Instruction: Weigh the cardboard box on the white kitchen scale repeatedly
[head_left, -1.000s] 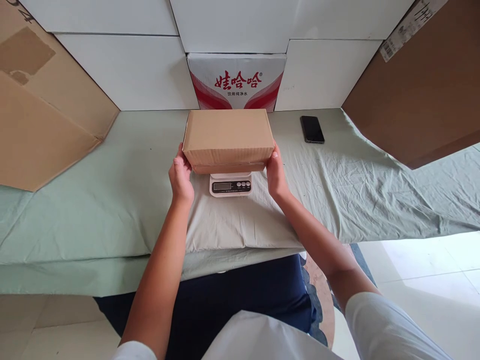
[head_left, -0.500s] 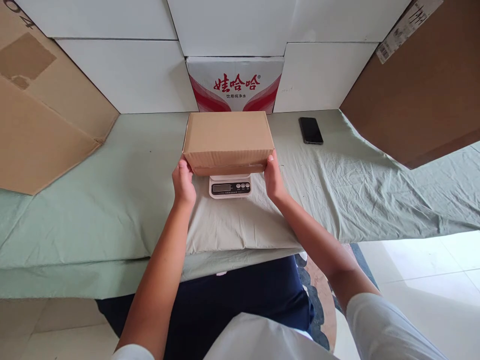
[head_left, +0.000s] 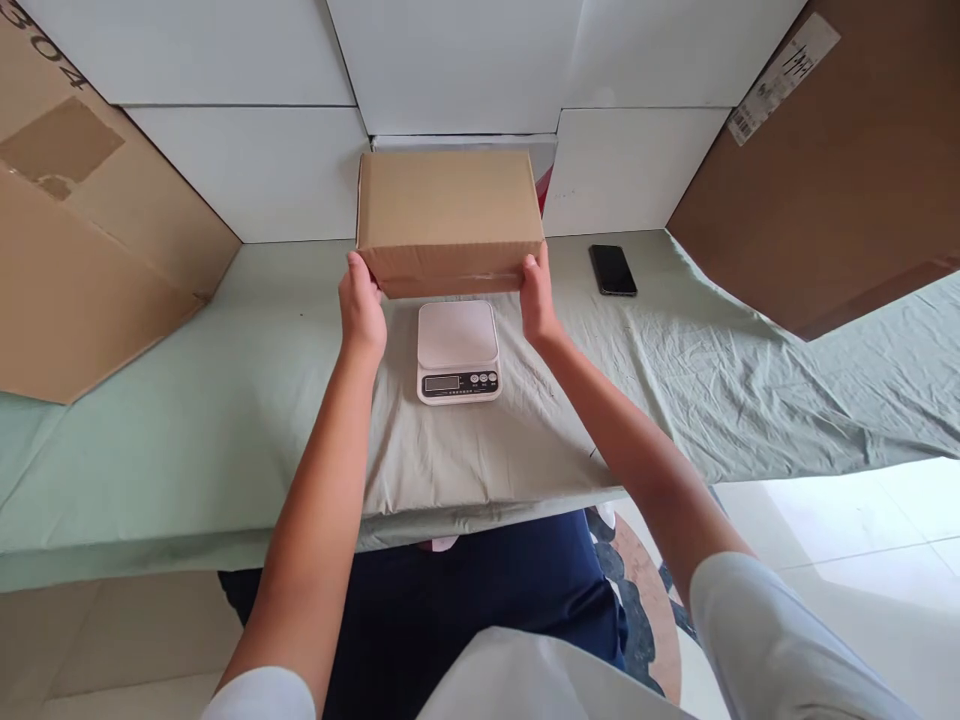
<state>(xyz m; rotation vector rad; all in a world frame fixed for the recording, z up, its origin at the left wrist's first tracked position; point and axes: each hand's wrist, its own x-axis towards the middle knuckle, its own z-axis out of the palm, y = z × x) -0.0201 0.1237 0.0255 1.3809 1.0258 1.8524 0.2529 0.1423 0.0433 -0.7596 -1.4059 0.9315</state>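
Cardboard box [head_left: 448, 222] is now held up in the air, clear above the white scale [head_left: 458, 351], where half a second ago it was resting on the plate. It is gripped at its lower corners by the left hand [head_left: 362, 312] and the right hand [head_left: 537, 298]. The plate is uncovered, so the weighing seems finished. A black phone [head_left: 613, 270] lies on the green cloth [head_left: 187, 400] at the right.

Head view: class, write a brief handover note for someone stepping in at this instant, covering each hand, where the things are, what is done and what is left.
Left hand and right hand grip the ends of the closed brown cardboard box, held in the air. The small white digital kitchen scale sits bare on the pale green cloth-covered table; a black phone lies to the right. Done: box is off the scale. Left: setting the box down.
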